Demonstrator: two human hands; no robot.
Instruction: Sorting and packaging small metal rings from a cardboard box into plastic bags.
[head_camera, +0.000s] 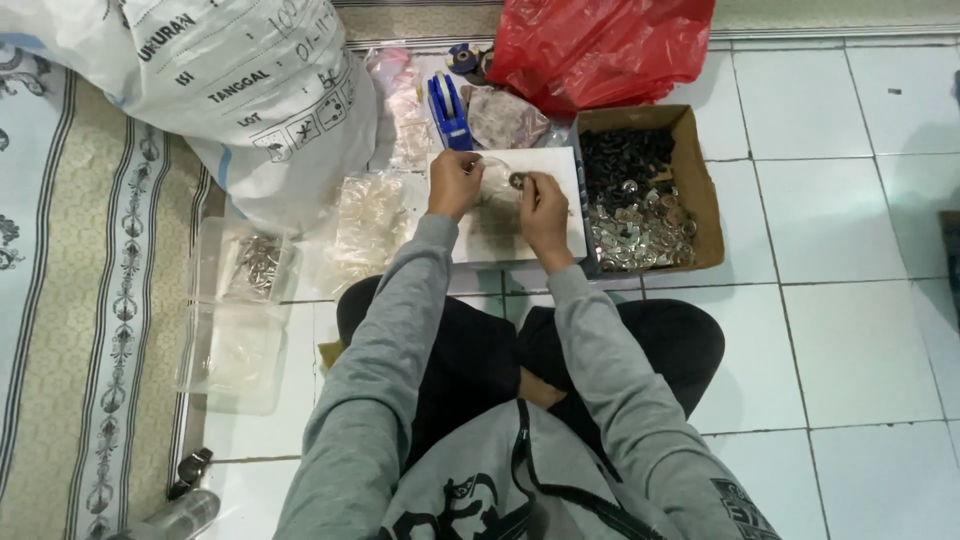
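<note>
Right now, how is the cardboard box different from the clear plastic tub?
The cardboard box is brown, opaque and heaped with dark and silvery small parts; the clear plastic tub is see-through and holds just a few shiny pieces. The box sits by the right hand, the tub farther left. Both are open-topped.

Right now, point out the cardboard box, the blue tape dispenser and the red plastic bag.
cardboard box (703, 190), head view, right wall.
blue tape dispenser (449, 112), head view, middle of body.
red plastic bag (600, 45), head view, centre of bag.

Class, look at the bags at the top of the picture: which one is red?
The red plastic bag, crumpled behind the cardboard box; the big sack at the left is white.
</note>
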